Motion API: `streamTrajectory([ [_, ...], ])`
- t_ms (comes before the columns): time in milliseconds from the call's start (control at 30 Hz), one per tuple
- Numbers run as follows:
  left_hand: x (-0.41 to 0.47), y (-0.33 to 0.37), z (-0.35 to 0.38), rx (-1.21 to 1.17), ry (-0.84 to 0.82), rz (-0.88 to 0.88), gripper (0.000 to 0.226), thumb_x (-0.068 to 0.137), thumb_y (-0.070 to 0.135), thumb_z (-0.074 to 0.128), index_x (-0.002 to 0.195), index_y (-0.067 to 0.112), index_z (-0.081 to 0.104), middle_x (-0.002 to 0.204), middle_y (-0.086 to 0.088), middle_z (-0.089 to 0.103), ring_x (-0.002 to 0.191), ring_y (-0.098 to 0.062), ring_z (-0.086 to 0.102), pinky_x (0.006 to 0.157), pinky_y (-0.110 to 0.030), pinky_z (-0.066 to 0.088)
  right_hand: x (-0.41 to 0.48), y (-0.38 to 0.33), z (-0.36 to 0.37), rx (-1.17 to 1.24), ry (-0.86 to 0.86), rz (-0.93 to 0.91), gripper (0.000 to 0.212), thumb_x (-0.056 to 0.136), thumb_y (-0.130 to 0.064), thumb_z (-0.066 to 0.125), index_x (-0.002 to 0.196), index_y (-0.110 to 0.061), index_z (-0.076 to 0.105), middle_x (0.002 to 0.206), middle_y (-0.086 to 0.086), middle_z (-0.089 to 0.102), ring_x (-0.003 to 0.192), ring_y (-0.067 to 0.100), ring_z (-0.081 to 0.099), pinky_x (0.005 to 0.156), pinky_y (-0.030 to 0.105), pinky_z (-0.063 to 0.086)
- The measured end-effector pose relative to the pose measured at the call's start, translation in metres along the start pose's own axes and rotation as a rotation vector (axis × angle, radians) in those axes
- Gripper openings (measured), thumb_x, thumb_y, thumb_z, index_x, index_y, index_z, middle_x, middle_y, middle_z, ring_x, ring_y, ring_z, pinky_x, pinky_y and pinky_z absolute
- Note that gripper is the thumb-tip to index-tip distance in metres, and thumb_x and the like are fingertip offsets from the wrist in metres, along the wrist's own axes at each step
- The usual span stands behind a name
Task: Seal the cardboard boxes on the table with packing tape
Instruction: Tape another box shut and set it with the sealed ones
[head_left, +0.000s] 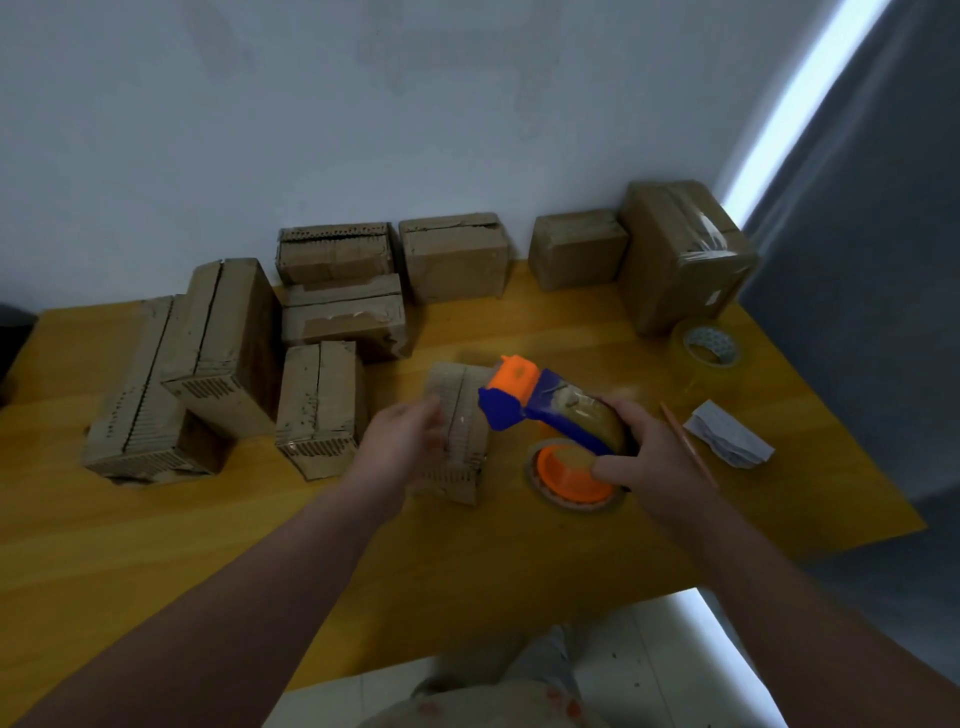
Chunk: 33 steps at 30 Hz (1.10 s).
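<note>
A small cardboard box (460, 415) stands near the middle of the yellow wooden table (156, 545). My left hand (402, 447) holds its left side, fingers curled over the top. My right hand (654, 457) grips a blue and orange tape dispenser (535, 402) loaded with a brown tape roll. The dispenser's orange head is raised just right of the box top. An orange-cored tape roll (574, 480) lies on the table under the dispenser.
Several cardboard boxes (223, 343) crowd the left and back of the table, with a large taped box (680, 254) at the back right. A clear tape roll (709, 351), a pencil (688, 441) and a folded paper (730, 434) lie to the right.
</note>
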<state>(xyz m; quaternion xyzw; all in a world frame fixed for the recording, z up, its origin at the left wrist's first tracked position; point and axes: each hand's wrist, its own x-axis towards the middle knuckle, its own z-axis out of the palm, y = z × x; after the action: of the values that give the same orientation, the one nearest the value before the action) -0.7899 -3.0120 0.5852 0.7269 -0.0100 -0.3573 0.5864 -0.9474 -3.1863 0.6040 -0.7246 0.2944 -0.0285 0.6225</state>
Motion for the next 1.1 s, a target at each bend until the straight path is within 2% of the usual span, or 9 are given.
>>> streamTrajectory([
  [133,-0.006,0.015,-0.008,-0.228,-0.27,-0.316,0.048,0.093,0.044,0.052,0.107,0.0,0.065,0.101,-0.016,0.07,0.096,-0.027,0.066,0.082,-0.039,0.052,0.001,-0.002,0.005,0.01,-0.062,-0.046,0.069,0.054,-0.009,0.064,0.115,-0.038,0.054,0.118,0.002,0.058,0.099,0.016,0.063,0.067,0.022,0.053],
  [300,-0.004,0.007,-0.01,-0.29,-0.242,-0.285,0.029,0.09,0.004,0.05,0.062,0.008,0.053,0.052,-0.003,0.05,0.048,-0.013,0.055,0.051,-0.027,0.05,0.002,-0.005,0.01,-0.001,-0.139,-0.068,0.069,0.054,-0.008,0.068,0.115,-0.036,0.055,0.115,-0.002,0.057,0.091,0.008,0.065,0.064,0.02,0.052],
  [467,0.001,0.001,-0.016,-0.104,-0.092,-0.183,0.012,0.091,-0.004,0.052,0.09,0.004,0.061,0.062,-0.008,0.058,0.049,-0.012,0.055,0.048,-0.025,0.051,0.001,-0.012,0.018,-0.13,-0.169,-0.099,0.07,0.06,-0.009,0.078,0.116,-0.041,0.052,0.112,-0.012,0.054,0.089,-0.007,0.062,0.062,0.017,0.052],
  [700,0.012,-0.016,-0.049,0.063,0.101,-0.019,0.017,0.091,0.016,0.063,0.078,0.005,0.063,0.067,-0.007,0.059,0.061,-0.016,0.053,0.058,-0.025,0.049,-0.001,-0.027,0.0,-0.528,-0.202,-0.199,0.073,0.072,-0.003,0.079,0.126,-0.043,0.049,0.105,-0.016,0.056,0.079,-0.019,0.054,0.067,-0.003,0.037],
  [800,0.013,-0.025,-0.064,0.144,0.164,0.057,0.023,0.091,0.018,0.064,0.073,0.003,0.064,0.065,-0.008,0.059,0.061,-0.017,0.053,0.059,-0.027,0.047,-0.002,-0.021,-0.018,-0.657,-0.152,-0.146,0.073,0.059,-0.033,0.076,0.115,-0.07,0.046,0.1,-0.02,0.061,0.082,-0.007,0.059,0.09,0.029,0.045],
  [867,0.012,-0.032,-0.058,0.184,0.174,0.083,0.028,0.09,0.019,0.065,0.067,0.004,0.063,0.058,-0.006,0.057,0.058,-0.017,0.052,0.056,-0.027,0.045,0.0,-0.014,-0.021,-0.725,-0.167,-0.117,0.07,0.048,-0.056,0.065,0.11,-0.078,0.041,0.108,-0.032,0.055,0.099,-0.001,0.056,0.106,0.058,0.035],
  [933,0.011,-0.038,-0.051,0.231,0.202,0.105,0.032,0.089,0.022,0.066,0.062,0.005,0.063,0.054,-0.004,0.056,0.055,-0.017,0.051,0.055,-0.029,0.045,0.004,-0.01,-0.021,-0.76,-0.17,-0.127,0.068,0.044,-0.064,0.061,0.108,-0.075,0.042,0.113,-0.035,0.051,0.107,0.0,0.053,0.11,0.063,0.026],
  [1000,0.011,-0.044,-0.047,0.272,0.242,0.125,0.033,0.089,0.025,0.066,0.062,0.005,0.064,0.055,-0.006,0.057,0.056,-0.018,0.051,0.058,-0.031,0.046,0.007,-0.01,-0.02,-0.806,-0.171,-0.146,0.071,0.043,-0.069,0.057,0.113,-0.069,0.041,0.116,-0.031,0.053,0.108,-0.003,0.051,0.119,0.052,0.015],
  [1100,0.014,-0.049,-0.046,0.307,0.278,0.156,0.035,0.09,0.028,0.065,0.062,0.007,0.064,0.057,-0.007,0.058,0.055,-0.018,0.051,0.054,-0.03,0.044,0.008,-0.009,-0.018,-0.762,-0.184,-0.153,0.082,0.041,-0.068,0.055,0.121,-0.059,0.041,0.119,-0.021,0.055,0.1,-0.016,0.048,0.099,-0.003,0.018],
])
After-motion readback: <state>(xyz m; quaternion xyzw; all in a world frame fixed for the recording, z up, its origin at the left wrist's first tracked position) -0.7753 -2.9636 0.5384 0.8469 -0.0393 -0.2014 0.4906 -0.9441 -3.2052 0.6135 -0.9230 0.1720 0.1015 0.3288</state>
